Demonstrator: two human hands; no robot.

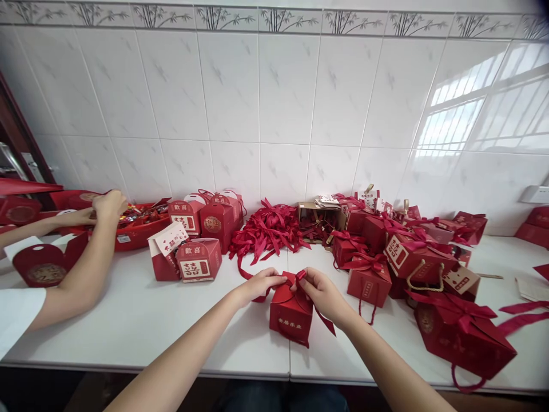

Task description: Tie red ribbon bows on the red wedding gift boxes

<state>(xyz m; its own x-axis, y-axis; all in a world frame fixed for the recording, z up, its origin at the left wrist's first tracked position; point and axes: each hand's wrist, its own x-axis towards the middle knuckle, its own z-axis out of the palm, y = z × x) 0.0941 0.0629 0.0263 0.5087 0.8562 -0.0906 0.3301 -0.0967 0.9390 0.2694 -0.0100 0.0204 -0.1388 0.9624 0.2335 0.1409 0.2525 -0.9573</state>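
A small red gift box point(291, 320) with gold lettering stands on the white table in front of me. Dark red ribbon point(325, 321) hangs down its right side and runs across its top. At the box's upper left, my left hand point(262, 285) pinches the ribbon, fingers closed. My right hand point(319, 290) grips a loop of the same ribbon above the box's right corner, thumb and fingers pressed together. A heap of loose red ribbons point(272, 229) lies just behind the box.
Several finished boxes with bows point(369, 281) crowd the right side. Handled red boxes point(199, 260) stand left of the ribbons. At far left, a co-worker's hands point(109, 205) are over a red tray point(128, 243). The table's front edge point(240, 375) runs close to me.
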